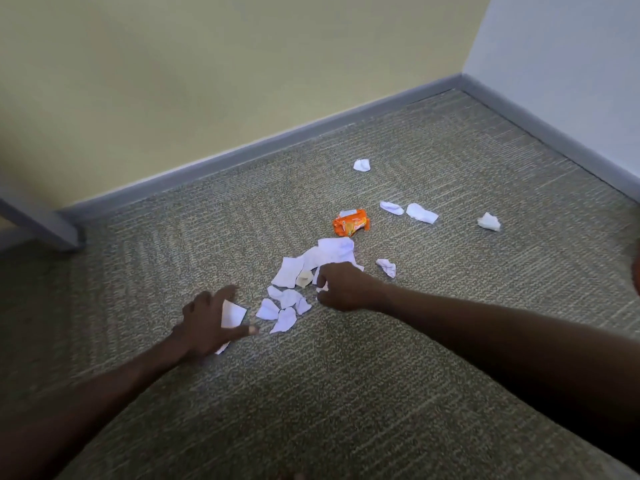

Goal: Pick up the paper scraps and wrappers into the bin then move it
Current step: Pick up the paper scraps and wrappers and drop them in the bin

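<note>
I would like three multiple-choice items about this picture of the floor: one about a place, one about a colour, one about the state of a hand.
1. Where does the snack wrapper lie?
A. under the left hand
B. on the carpet, beyond the main heap of paper scraps
C. against the baseboard

2. What colour is the wrapper?
A. orange
B. green
C. black

3. What is the left hand doing?
A. hanging idle in the air
B. lying spread over a white paper scrap
C. holding a bin

Answers:
1 B: it sits on the carpet past the heap.
2 A: it is clearly orange.
3 B: its fingers spread over the scrap.
</note>
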A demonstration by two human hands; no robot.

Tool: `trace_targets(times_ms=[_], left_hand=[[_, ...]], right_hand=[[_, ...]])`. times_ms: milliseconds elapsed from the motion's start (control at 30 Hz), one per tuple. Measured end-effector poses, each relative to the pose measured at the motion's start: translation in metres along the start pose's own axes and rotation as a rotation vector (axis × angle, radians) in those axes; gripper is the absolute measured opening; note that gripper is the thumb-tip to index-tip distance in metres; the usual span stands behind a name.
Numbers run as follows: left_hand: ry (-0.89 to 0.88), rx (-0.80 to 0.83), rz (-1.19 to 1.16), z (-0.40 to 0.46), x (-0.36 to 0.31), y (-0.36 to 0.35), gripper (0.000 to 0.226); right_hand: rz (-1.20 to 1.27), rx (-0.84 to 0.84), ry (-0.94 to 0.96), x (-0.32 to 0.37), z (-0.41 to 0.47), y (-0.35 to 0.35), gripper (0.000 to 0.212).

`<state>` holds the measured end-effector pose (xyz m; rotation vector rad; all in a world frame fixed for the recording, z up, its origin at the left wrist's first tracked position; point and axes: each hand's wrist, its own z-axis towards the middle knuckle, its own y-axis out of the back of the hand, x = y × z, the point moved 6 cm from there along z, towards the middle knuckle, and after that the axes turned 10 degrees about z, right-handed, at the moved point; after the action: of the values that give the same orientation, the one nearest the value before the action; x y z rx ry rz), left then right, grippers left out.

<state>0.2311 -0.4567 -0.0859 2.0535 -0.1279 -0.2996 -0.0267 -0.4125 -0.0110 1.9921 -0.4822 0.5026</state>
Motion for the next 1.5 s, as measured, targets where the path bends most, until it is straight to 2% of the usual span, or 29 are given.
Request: trace_targets(times_ms=[67, 133, 267, 433, 533, 633, 700, 800, 867, 933, 1033, 1133, 1233, 1400, 1500], left_hand=[[0.037, -0.033, 0.029, -0.010, 0.008, -0.019, 0.106], [0.023, -0.144, 0.072, -0.019, 0.007, -0.031, 0.090], [-0.018, -0.344, 0.158, -0.032, 0.001, -0.043, 0.058], [0.033, -0.477, 0.153, -0.029, 0.000, -0.034, 0.048], [0.041, -0.513, 0.177, -0.026, 0.000, -0.030, 0.047], [-0.048, -0.560, 0.213, -0.023, -0.004, -0.026, 0.045], [-0.083, -0.596, 0.241, -0.022, -0.007, -0.025, 0.041], [-0.059, -0.568, 0.279, -0.018, -0.008, -0.026, 0.039], [-0.055, -0.541, 0.283, -0.017, -0.007, -0.026, 0.041], [-0.053, -0.548, 0.186, -0.017, -0.008, -0.015, 0.041], [-0.010, -0.539, -0.083, -0.008, -0.016, 0.009, 0.027], [-0.055, -0.533, -0.093, 0.015, -0.042, 0.027, 0.022], [-0.123, -0.475, -0.085, 0.040, -0.073, 0.035, 0.036], [-0.118, -0.331, 0.010, 0.077, -0.100, 0.024, 0.065], [-0.124, -0.333, 0.139, 0.082, -0.102, 0.013, 0.068]], right_hand=[[-0.010, -0.038, 0.063, 0.002, 0.005, -0.021, 0.030], [-0.045, -0.074, 0.147, 0.008, 0.009, -0.040, 0.031], [-0.258, -0.091, 0.297, 0.025, 0.012, -0.074, 0.055], [-0.270, -0.163, 0.228, 0.027, 0.029, -0.095, 0.070], [-0.275, -0.138, 0.196, 0.026, 0.044, -0.108, 0.063], [-0.334, -0.111, 0.307, 0.031, 0.059, -0.122, 0.038], [-0.340, -0.134, 0.357, 0.034, 0.065, -0.128, 0.036], [-0.242, -0.191, 0.376, 0.039, 0.063, -0.128, 0.038], [-0.112, -0.231, 0.373, 0.039, 0.056, -0.121, 0.026], [0.069, -0.236, 0.358, 0.039, 0.046, -0.111, 0.019], [0.230, -0.256, 0.323, 0.033, 0.037, -0.100, 0.011], [0.340, -0.319, 0.300, 0.024, 0.029, -0.087, 0.013], [0.389, -0.419, 0.274, 0.014, 0.021, -0.070, 0.031], [0.408, -0.771, 0.095, -0.018, 0.002, -0.029, 0.023], [0.304, -0.893, -0.032, -0.053, -0.008, -0.018, 0.022]])
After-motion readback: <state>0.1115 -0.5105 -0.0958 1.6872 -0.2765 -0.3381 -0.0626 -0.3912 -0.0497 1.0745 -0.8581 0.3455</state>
